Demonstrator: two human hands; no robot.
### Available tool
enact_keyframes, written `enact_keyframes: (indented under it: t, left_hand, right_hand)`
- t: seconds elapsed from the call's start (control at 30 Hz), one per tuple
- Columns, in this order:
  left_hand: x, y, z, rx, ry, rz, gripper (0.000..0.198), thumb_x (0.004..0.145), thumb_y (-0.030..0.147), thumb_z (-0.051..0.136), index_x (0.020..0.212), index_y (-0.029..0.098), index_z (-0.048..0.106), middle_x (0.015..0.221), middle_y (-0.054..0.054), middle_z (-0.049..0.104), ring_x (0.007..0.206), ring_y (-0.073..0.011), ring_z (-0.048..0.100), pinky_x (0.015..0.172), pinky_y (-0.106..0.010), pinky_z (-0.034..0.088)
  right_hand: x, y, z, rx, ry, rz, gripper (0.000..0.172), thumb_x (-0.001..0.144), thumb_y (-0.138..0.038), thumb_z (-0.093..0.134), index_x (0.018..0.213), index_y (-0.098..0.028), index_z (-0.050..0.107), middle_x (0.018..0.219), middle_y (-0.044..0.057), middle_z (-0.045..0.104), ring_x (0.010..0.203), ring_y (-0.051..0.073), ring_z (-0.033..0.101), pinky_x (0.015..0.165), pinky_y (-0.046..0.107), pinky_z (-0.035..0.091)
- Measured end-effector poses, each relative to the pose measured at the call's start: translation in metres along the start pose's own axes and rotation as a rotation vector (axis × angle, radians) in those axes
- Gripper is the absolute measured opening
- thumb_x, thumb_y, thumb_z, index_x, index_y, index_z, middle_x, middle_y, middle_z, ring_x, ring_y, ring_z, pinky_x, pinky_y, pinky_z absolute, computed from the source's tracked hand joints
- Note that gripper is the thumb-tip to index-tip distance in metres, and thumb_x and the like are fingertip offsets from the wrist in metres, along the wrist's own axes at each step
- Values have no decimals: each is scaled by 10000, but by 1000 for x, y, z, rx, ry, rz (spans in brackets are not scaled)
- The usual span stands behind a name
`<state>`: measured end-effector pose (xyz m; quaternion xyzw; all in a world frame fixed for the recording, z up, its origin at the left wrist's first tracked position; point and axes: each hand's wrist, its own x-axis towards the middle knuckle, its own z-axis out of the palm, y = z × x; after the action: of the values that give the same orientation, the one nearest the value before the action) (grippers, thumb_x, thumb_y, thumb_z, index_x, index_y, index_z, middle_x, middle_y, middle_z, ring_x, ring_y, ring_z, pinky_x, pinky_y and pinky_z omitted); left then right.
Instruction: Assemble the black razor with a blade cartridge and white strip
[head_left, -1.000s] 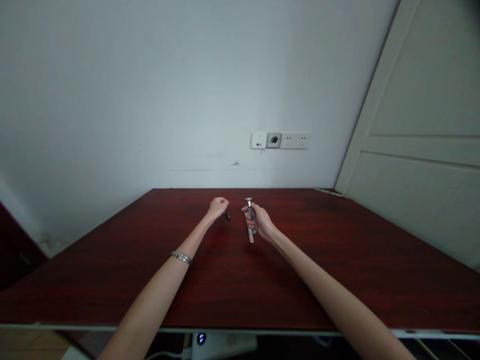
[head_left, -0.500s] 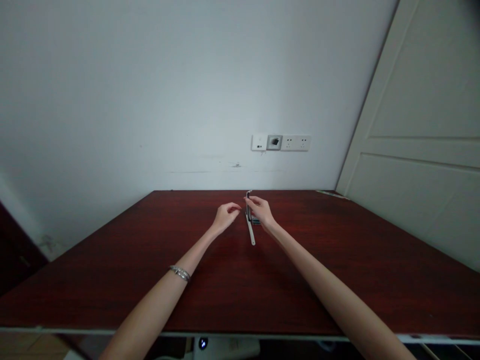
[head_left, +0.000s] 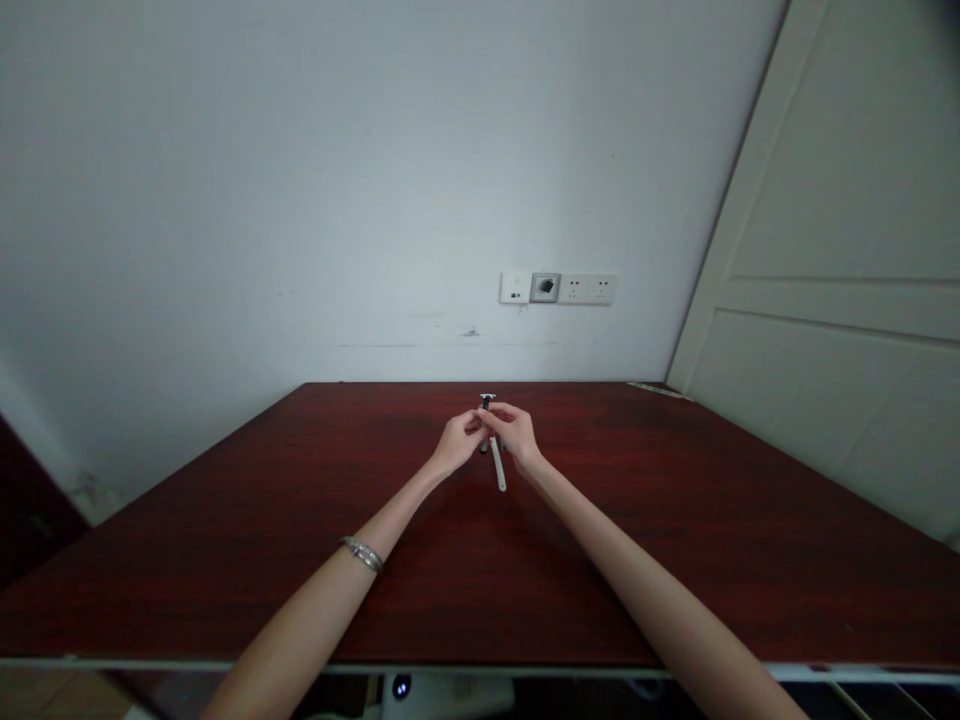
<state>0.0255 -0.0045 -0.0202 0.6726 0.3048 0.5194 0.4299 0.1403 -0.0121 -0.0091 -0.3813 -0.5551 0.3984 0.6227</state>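
A slim razor (head_left: 487, 398) with a dark handle and a T-shaped head stands upright between my hands, head up. My right hand (head_left: 516, 430) pinches its handle just below the head. Fingertips of my left hand (head_left: 459, 440) are closed on the same handle from the left side, close to the right fingertips. Below my right hand, a white strip-like handle (head_left: 499, 470) lies on the table, its far end hidden by the fingers. A small dark item beside it is mostly covered by my right hand.
The dark red wooden table (head_left: 300, 560) reaches back to a white wall with a row of sockets (head_left: 558, 288). A white panelled door (head_left: 840, 330) borders the right side. A thin strip (head_left: 660, 391) lies at the far right corner. Below the front edge sits a white device (head_left: 450, 697).
My left hand has moved right and joined my right hand at the razor. The razor has turned so its head now shows face-on, and it has shifted slightly left.
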Motion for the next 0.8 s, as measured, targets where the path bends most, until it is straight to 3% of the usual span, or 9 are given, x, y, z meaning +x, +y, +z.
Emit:
enact_keyframes:
  t: [0.13, 0.23, 0.4, 0.6, 0.8]
  left_hand:
    - [1, 3, -5, 14, 10, -27, 171, 713, 267, 618, 798, 120, 601, 682, -51, 637, 577, -144, 589, 584, -263, 471]
    - [2, 4, -14, 42, 67, -54, 172, 714, 265, 610, 808, 122, 591, 632, -42, 624, 546, -141, 587, 538, -249, 464]
    - [4, 3, -26, 71, 103, -40, 166, 725, 260, 594, 810, 118, 586, 631, -46, 621, 520, -128, 581, 511, -231, 458]
    - [7, 0, -27, 63, 108, -51, 184, 720, 270, 595, 810, 110, 579, 619, -39, 612, 499, -123, 575, 484, -228, 459]
    - [8, -5, -28, 55, 91, -60, 229, 711, 303, 608, 813, 100, 574, 617, -32, 612, 500, -120, 578, 486, -228, 459]
  right_hand:
    - [5, -5, -10, -50, 143, -33, 374, 624, -404, 648, 904, -159, 610, 697, 17, 581, 580, 119, 520, 475, 210, 417]
    - [11, -7, -28, -191, 235, -133, 304, 695, -387, 574, 914, -176, 595, 707, 7, 554, 634, 121, 510, 563, 220, 422]
    - [7, 4, -45, -761, 23, -80, 97, 689, -221, 546, 769, -197, 595, 690, 11, 579, 657, 140, 524, 613, 243, 377]
    - [-13, 12, -28, -1169, -156, 48, 183, 737, -324, 529, 868, -200, 554, 854, 85, 615, 754, 208, 582, 601, 270, 366]
    - [-21, 12, -16, -1380, -239, 76, 350, 749, -424, 517, 1003, -184, 495, 966, 122, 612, 857, 261, 599, 673, 326, 418]
